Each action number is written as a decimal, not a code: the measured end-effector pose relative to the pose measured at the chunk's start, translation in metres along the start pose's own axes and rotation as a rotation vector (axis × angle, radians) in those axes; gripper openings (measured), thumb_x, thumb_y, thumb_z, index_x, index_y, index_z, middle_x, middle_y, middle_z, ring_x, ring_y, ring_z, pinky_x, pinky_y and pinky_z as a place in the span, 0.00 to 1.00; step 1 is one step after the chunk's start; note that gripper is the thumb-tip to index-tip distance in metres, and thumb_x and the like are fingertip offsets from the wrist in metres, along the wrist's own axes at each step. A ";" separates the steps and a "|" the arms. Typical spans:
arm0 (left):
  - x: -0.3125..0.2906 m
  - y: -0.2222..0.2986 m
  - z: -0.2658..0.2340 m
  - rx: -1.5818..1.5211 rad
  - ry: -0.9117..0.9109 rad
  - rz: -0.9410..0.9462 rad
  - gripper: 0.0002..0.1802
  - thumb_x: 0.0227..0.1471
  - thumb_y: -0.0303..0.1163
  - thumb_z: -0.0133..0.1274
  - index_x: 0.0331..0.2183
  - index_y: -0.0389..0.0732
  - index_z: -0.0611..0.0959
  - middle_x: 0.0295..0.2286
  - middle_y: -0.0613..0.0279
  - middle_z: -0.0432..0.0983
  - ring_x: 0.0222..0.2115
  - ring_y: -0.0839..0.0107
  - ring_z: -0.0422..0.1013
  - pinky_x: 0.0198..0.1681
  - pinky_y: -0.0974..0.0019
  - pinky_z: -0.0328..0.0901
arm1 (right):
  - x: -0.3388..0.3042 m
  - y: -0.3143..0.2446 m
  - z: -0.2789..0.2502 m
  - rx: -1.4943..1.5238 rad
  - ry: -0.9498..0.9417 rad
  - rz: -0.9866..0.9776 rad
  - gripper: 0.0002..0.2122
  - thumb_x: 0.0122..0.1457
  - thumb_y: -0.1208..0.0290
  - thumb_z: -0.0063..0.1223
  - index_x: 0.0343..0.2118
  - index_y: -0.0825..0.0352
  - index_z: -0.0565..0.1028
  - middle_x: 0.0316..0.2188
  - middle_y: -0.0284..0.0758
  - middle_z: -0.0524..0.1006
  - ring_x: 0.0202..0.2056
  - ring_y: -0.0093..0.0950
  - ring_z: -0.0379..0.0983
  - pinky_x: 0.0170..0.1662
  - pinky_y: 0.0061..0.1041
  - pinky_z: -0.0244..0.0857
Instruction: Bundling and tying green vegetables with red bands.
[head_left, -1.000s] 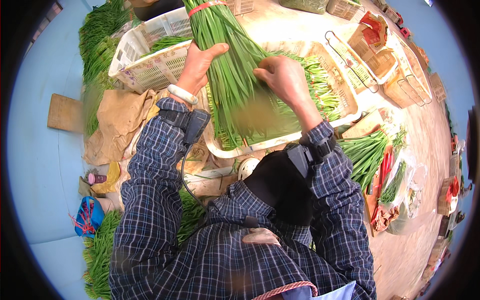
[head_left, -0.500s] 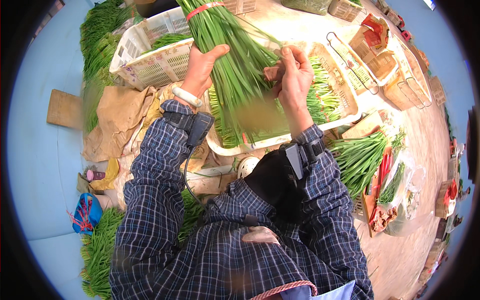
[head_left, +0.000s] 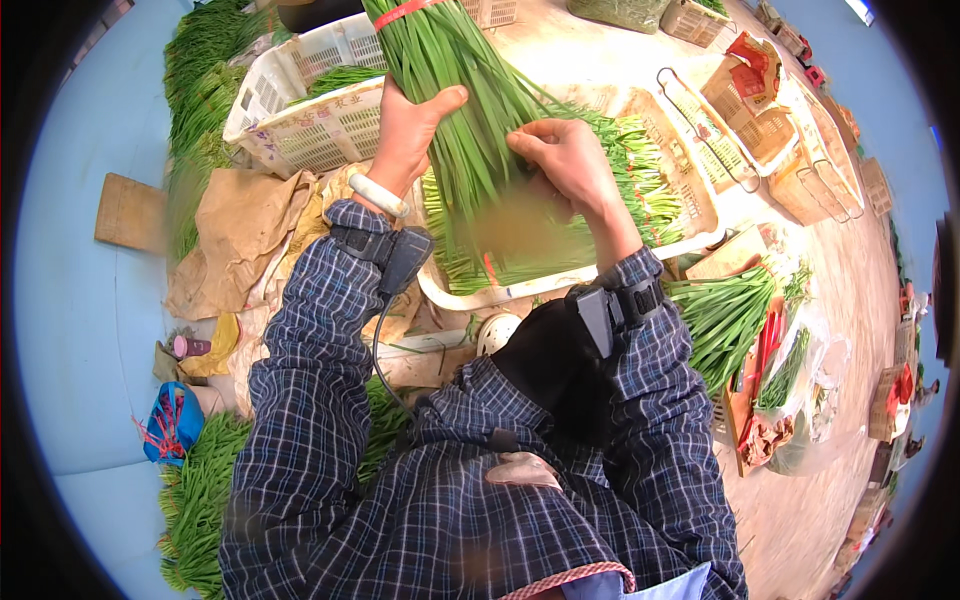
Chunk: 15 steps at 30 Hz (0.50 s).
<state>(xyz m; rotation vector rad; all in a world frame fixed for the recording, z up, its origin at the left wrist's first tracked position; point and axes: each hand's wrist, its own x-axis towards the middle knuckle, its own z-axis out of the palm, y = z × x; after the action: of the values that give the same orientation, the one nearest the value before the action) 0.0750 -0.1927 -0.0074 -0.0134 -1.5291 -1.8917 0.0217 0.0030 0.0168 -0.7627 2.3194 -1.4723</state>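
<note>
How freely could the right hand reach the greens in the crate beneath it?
Probably yes: the greens beside the right hand lie uncovered in the open crate, though the held bundle hides others.

From the person's head, 1 wide fisheye camera faces steeply down over the plaid sleeves [head_left: 305, 350]; the left hand [head_left: 408, 128] and right hand [head_left: 572, 165] are near it, upper middle, with white crates [head_left: 330, 135] farther off, and edges bend toward a dark round border.

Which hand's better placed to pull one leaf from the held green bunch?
Probably the right hand: it's at the right edge of the green bunch, thumb and forefinger close together, while the left hand grips the bunch, thumb across its front.
</note>
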 end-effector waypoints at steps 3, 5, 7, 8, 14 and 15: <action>-0.003 0.004 0.003 0.025 0.019 0.040 0.22 0.43 0.22 0.62 0.42 0.36 0.73 0.36 0.62 0.75 0.35 0.72 0.73 0.41 0.67 0.71 | 0.007 0.007 0.005 0.172 -0.037 0.020 0.09 0.53 0.68 0.59 0.31 0.71 0.81 0.20 0.33 0.78 0.16 0.22 0.71 0.25 0.23 0.67; -0.003 0.004 0.005 0.019 0.032 0.042 0.22 0.43 0.22 0.62 0.42 0.36 0.74 0.36 0.62 0.75 0.35 0.72 0.74 0.40 0.67 0.71 | 0.013 0.018 0.009 0.295 0.019 0.027 0.08 0.53 0.70 0.58 0.29 0.71 0.79 0.19 0.32 0.76 0.15 0.22 0.69 0.23 0.23 0.66; -0.004 0.002 0.004 0.015 0.051 0.042 0.22 0.42 0.21 0.62 0.42 0.36 0.74 0.35 0.62 0.76 0.34 0.71 0.74 0.39 0.67 0.71 | 0.014 0.021 0.013 0.418 0.071 0.038 0.06 0.53 0.72 0.57 0.28 0.70 0.78 0.18 0.31 0.74 0.14 0.22 0.67 0.21 0.24 0.65; -0.003 0.000 0.003 0.017 0.079 0.029 0.25 0.41 0.19 0.61 0.43 0.36 0.71 0.36 0.60 0.75 0.35 0.70 0.74 0.39 0.67 0.71 | 0.013 0.018 0.018 0.656 0.173 0.056 0.05 0.54 0.73 0.56 0.28 0.69 0.76 0.17 0.30 0.71 0.14 0.22 0.66 0.19 0.23 0.63; 0.012 -0.022 0.002 -0.044 0.295 0.003 0.28 0.39 0.17 0.61 0.43 0.34 0.67 0.36 0.58 0.73 0.34 0.68 0.72 0.39 0.66 0.68 | 0.007 0.026 0.028 1.239 0.347 0.005 0.05 0.59 0.74 0.51 0.27 0.67 0.71 0.15 0.28 0.63 0.12 0.21 0.62 0.11 0.20 0.53; 0.016 -0.025 0.001 -0.049 0.318 0.020 0.28 0.39 0.17 0.61 0.43 0.34 0.66 0.36 0.58 0.73 0.35 0.69 0.72 0.39 0.66 0.68 | 0.006 0.033 0.025 1.193 0.278 -0.153 0.05 0.60 0.72 0.52 0.29 0.67 0.73 0.15 0.28 0.67 0.12 0.19 0.64 0.09 0.20 0.50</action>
<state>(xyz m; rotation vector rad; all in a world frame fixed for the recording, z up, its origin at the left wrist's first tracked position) 0.0499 -0.1980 -0.0216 0.2378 -1.2624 -1.8147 0.0208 -0.0082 -0.0233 -0.3675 1.0793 -2.6572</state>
